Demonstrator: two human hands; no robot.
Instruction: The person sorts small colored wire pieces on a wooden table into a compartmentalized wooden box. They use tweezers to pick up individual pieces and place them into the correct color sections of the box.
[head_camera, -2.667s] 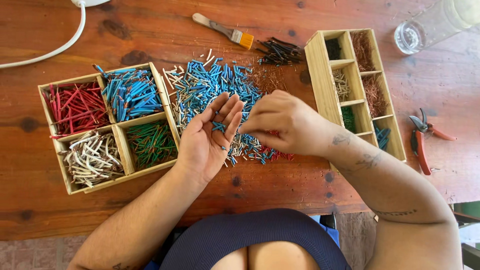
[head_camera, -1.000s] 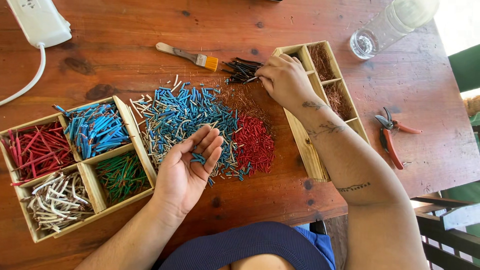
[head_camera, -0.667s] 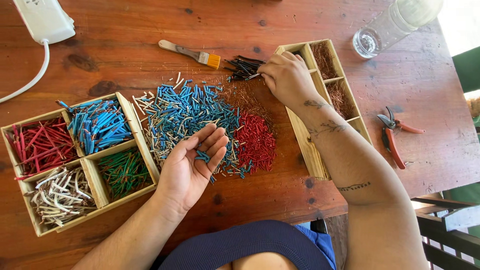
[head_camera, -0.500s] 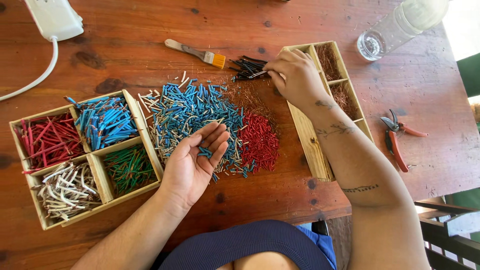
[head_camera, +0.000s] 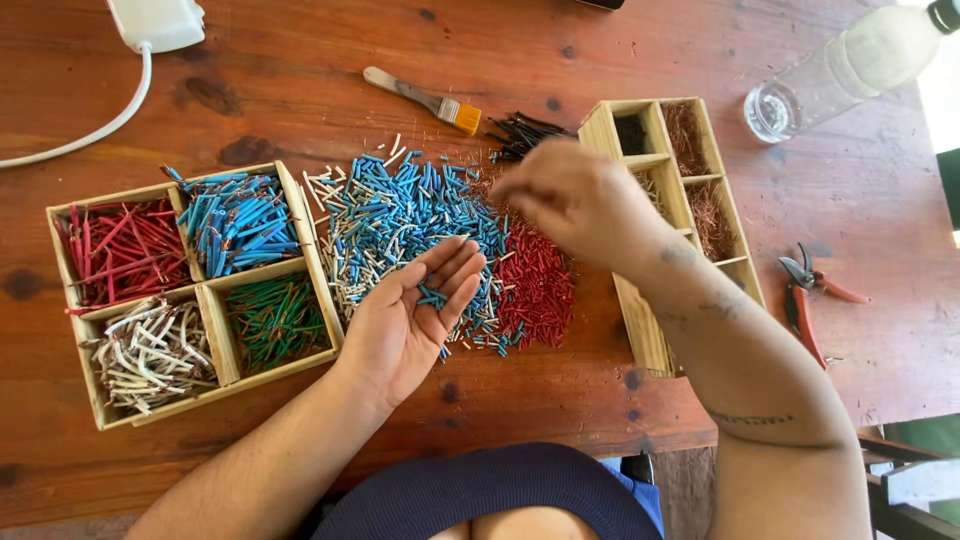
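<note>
— Now, nearest the body, what is the left hand (head_camera: 415, 320) doing?

— It lies palm up, fingers spread and loose, its grip open, with a few short blue wire pieces (head_camera: 432, 297) resting on the palm. Its fingertips reach over the near edge of the mixed pile (head_camera: 420, 215) of blue and pale cut wires on the wooden surface (head_camera: 300, 80).

— And the right hand (head_camera: 575, 195)?

— It hangs blurred above the surface, just beyond the red wire pile (head_camera: 535, 285) and beside the tall wooden tray (head_camera: 640, 320). Fingers look bunched together, but I cannot tell whether they pinch anything.

— What lies to the left?

— A four-part wooden box (head_camera: 210, 335): white wires (head_camera: 150, 350) and green wires (head_camera: 275, 320) in the near compartments, red wires (head_camera: 120, 250) and blue wires (head_camera: 235, 215) in the far ones.

— To the right?

— The tall tray holds brownish copper strands (head_camera: 700, 170) in its right-hand cells and dark bits at the top left. Red-handled cutters (head_camera: 810, 300) lie just right of it.

— Further off?

— A small bundle of black wires (head_camera: 520, 130) sits beyond the right hand, touching the bristle end of a paintbrush (head_camera: 425, 100). A clear plastic bottle (head_camera: 840, 70) lies at the far right, and a white cable (head_camera: 90, 130) with its plug curves across the far left.
</note>
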